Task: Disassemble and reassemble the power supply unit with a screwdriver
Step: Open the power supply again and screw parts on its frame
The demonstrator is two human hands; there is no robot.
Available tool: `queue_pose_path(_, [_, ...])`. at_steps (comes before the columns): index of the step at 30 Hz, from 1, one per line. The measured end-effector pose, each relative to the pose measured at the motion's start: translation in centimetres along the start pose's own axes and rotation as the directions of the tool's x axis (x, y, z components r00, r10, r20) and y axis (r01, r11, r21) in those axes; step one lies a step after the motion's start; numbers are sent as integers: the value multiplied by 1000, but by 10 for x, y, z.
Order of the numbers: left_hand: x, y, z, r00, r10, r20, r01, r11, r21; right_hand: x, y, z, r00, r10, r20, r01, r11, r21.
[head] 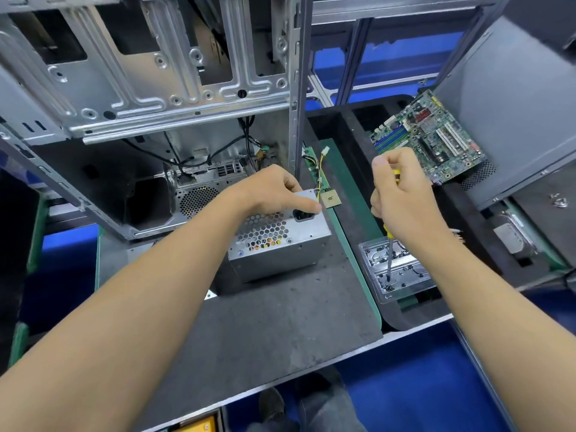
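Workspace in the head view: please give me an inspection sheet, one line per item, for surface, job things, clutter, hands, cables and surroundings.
Surface: dark grey mat with a green edge, scuffed.
Job's things: power supply unit lies on the mat; yellow-handled screwdriver points down, its tip in the clear parts tray.
Clutter: small square chip beside the unit; loose screws in the tray; motherboard lies tilted at the right.
Hands: left hand rests on the unit's top, gripping its far edge; right hand grips the screwdriver handle.
Cables: yellow and black wire bundle runs from the unit; black cables inside the case.
Surroundings: open metal computer case behind; grey side panel at right.
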State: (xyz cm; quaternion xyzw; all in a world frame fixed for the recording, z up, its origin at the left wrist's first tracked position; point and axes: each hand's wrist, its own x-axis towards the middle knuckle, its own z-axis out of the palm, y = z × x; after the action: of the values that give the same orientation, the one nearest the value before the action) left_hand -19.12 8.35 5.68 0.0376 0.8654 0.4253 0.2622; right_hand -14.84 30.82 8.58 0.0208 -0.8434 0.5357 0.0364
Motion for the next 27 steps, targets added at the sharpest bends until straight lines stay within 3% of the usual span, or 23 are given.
queue_pose_path(8, [1,0,-4,998,-37,54,36,999,28,4,-30,8,949,-142,-282,240,904,354])
queue_pose_path(14, [2,-1,-8,993,-61,97,61,998,3,14,-50,10,921,-123,-369,322,775,544])
queue_pose_path(19, [5,-1,-10,991,-82,105,78,996,39,21,-62,22,914,-180,-362,374,720,584])
queue_pose_path(27, [10,-2,-9,993,-92,76,85,992,90,25,-61,48,918,-213,-334,373,750,547])
